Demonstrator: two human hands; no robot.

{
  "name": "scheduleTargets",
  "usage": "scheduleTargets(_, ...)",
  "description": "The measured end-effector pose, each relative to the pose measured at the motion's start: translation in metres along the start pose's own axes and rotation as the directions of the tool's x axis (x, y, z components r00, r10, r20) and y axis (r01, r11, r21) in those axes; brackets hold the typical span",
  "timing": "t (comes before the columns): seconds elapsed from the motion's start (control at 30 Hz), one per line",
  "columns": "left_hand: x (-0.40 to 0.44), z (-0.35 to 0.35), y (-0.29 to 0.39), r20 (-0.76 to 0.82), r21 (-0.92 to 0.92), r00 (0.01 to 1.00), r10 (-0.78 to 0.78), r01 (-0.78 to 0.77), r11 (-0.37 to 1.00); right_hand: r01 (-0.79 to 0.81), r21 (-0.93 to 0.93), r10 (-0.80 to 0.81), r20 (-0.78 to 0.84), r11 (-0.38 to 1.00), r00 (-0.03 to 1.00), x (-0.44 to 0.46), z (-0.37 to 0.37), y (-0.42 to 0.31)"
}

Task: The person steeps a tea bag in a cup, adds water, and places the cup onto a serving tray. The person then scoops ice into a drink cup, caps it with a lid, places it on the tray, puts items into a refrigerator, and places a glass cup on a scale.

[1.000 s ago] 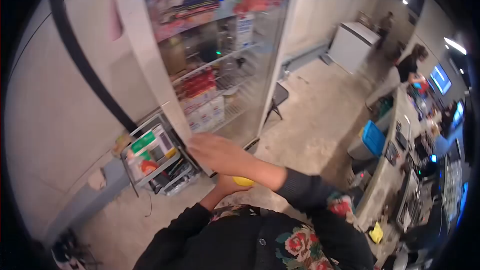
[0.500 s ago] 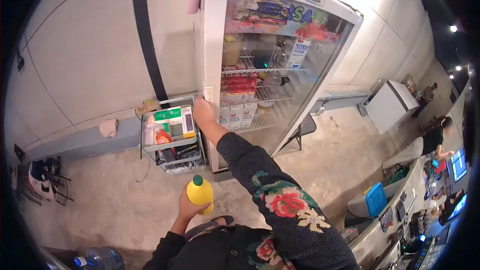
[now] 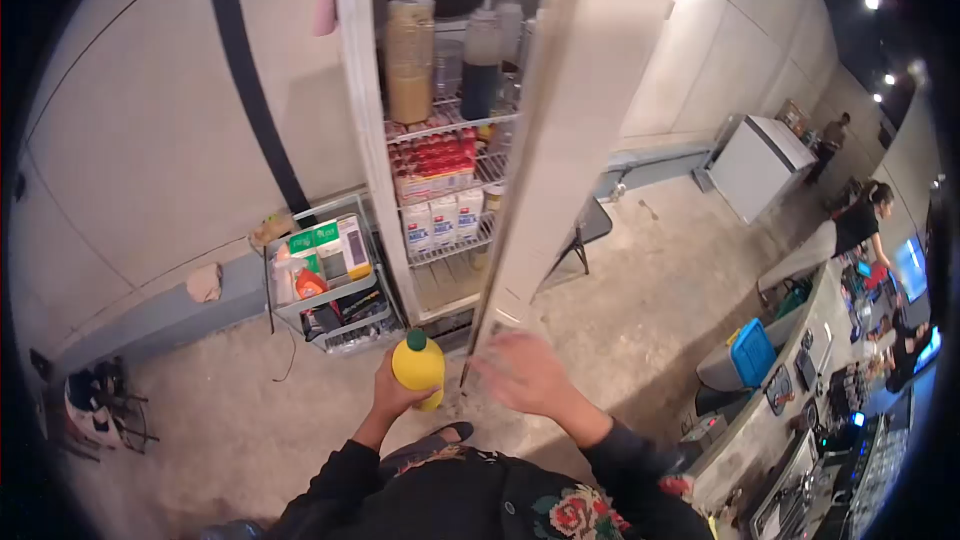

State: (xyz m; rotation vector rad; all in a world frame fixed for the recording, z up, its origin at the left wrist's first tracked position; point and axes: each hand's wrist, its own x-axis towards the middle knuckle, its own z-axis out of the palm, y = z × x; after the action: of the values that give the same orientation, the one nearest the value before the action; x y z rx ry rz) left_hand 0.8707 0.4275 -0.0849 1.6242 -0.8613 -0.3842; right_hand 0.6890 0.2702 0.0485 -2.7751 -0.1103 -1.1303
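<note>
My left hand (image 3: 388, 392) is wrapped round a yellow bottle (image 3: 418, 365) with a green cap, held upright low in front of my body. My right hand (image 3: 520, 372), smeared by motion, is at the lower edge of the fridge door (image 3: 585, 110); its fingers look spread, and whether they touch the door is unclear. The white fridge (image 3: 362, 130) stands open. On its shelves are a tall jar (image 3: 410, 65) of tan contents, a dark-filled squeeze bottle (image 3: 482, 65), red packs (image 3: 435, 162) and milk cartons (image 3: 443, 220).
Left of the fridge stands a grey rack (image 3: 350, 288) holding boxes and an orange-labelled item. A black chair (image 3: 592, 225) is behind the door. To the right are a white chest (image 3: 757, 170), a blue-lidded bin (image 3: 750, 352), a cluttered counter (image 3: 735, 460) and a person (image 3: 858, 225) beside it.
The fridge door has swung from closed to open, to the right. My right hand has moved from the door's left edge down and right. The yellow bottle remains in my left hand.
</note>
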Motion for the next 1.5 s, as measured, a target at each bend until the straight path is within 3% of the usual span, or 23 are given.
scheduleTargets(0.07,0.014,0.015,0.007,0.012,0.015,0.998,0.068,-0.068,0.998,-0.149,-0.265,0.060,-0.318,0.953,0.946,-0.020,-0.050,-0.008)
scheduleTargets(0.1,0.020,0.024,0.009,0.038,0.011,0.998,0.058,-0.058,0.998,-0.460,0.007,0.390,-0.541,0.888,0.745,-0.035,-0.056,-0.019)
scheduleTargets(0.17,0.032,0.043,0.011,0.027,0.033,0.989,0.147,-0.148,0.988,-0.571,-0.049,0.456,-0.549,0.819,0.701,-0.045,-0.087,-0.025)
scheduleTargets(0.23,0.039,0.057,0.028,0.059,0.028,0.987,0.152,-0.154,0.988,-0.725,0.207,0.727,-0.427,0.657,0.537,-0.072,-0.095,-0.035)
scheduleTargets(0.27,0.042,0.064,0.040,0.071,0.023,0.984,0.162,-0.164,0.986,-0.731,0.205,0.732,-0.427,0.650,0.531,-0.073,-0.098,-0.036)
scheduleTargets(0.33,0.049,0.075,0.061,0.083,0.012,0.978,0.191,-0.193,0.981,-0.778,0.160,0.684,-0.602,0.608,0.412,-0.068,-0.104,-0.033)
scheduleTargets(0.43,0.058,0.088,0.079,0.109,-0.016,0.972,0.210,-0.210,0.978,-0.774,0.173,0.650,-0.667,0.609,0.363,-0.080,-0.124,-0.008)
scheduleTargets(0.5,0.070,0.093,0.084,0.137,-0.041,0.963,0.231,-0.227,0.973,-0.685,0.345,0.653,-0.715,0.642,0.252,-0.091,-0.143,0.016)
scheduleTargets(0.6,0.098,0.100,0.085,0.178,-0.085,0.957,0.230,-0.218,0.972,-0.666,0.392,0.657,-0.727,0.634,0.197,-0.112,-0.169,0.049)
scheduleTargets(0.7,0.122,0.106,0.082,0.240,-0.141,0.947,0.213,-0.183,0.973,-0.733,0.402,0.654,-0.752,0.549,0.077,-0.105,-0.179,0.055)
scheduleTargets(0.77,0.145,0.107,0.081,0.305,-0.169,0.916,0.262,-0.219,0.961,-0.922,0.187,0.546,-0.837,0.340,0.032,-0.093,-0.174,0.061)
scheduleTargets(0.83,0.168,0.108,0.082,0.354,-0.199,0.880,0.316,-0.259,0.945,-0.997,-0.015,0.423,-0.905,0.070,0.043,-0.078,-0.167,0.073)
scheduleTargets(0.9,0.187,0.108,0.090,0.400,-0.194,0.851,0.341,-0.286,0.939,-0.913,-0.401,0.124,-0.905,0.066,0.407,-0.052,-0.143,0.082)
scheduleTargets(0.93,0.196,0.109,0.095,0.442,-0.188,0.817,0.369,-0.318,0.929,-0.881,-0.425,0.132,-0.880,0.209,0.456,-0.050,-0.126,0.090)
scheduleTargets(1.0,0.214,0.112,0.103,0.525,-0.174,0.743,0.415,-0.384,0.907,-0.751,-0.346,0.509,-0.570,0.563,0.645,-0.023,-0.084,0.102)
scheduleTargets(1.03,0.218,0.118,0.104,0.527,-0.169,0.746,0.407,-0.377,0.911,-0.766,-0.067,0.719,-0.300,0.639,0.627,-0.012,-0.057,0.116)
scheduleTargets(1.07,0.220,0.124,0.107,0.534,-0.171,0.751,0.388,-0.354,0.920,-0.754,0.196,0.778,-0.122,0.627,0.616,0.002,-0.030,0.130)
scheduleTargets(1.13,0.229,0.140,0.114,0.539,-0.175,0.762,0.358,-0.314,0.933,-0.819,0.370,0.827,0.190,0.438,0.529,0.003,0.009,0.157)
scheduleTargets(1.17,0.233,0.146,0.115,0.536,-0.177,0.770,0.345,-0.297,0.938,-0.719,0.611,0.801,0.219,0.333,0.557,-0.003,0.034,0.170)
scheduleTargets(1.33,0.240,0.173,0.110,0.634,-0.191,0.753,0.175,-0.067,0.979,-0.689,0.652,0.846,0.135,0.316,0.515,-0.046,0.057,0.207)
scheduleTargets(1.4,0.255,0.178,0.100,0.690,-0.226,0.662,0.293,-0.187,0.956,-0.666,0.679,0.849,0.119,0.309,0.515,-0.042,0.058,0.215)
scheduleTargets(1.43,0.269,0.180,0.092,0.682,-0.225,0.669,0.295,-0.191,0.955,-0.643,0.702,0.856,0.093,0.306,0.509,-0.039,0.058,0.221)
scheduleTargets(1.5,0.309,0.180,0.070,0.441,-0.179,0.779,0.445,-0.410,0.894,-0.596,0.744,0.868,0.043,0.302,0.494,-0.033,0.057,0.235)
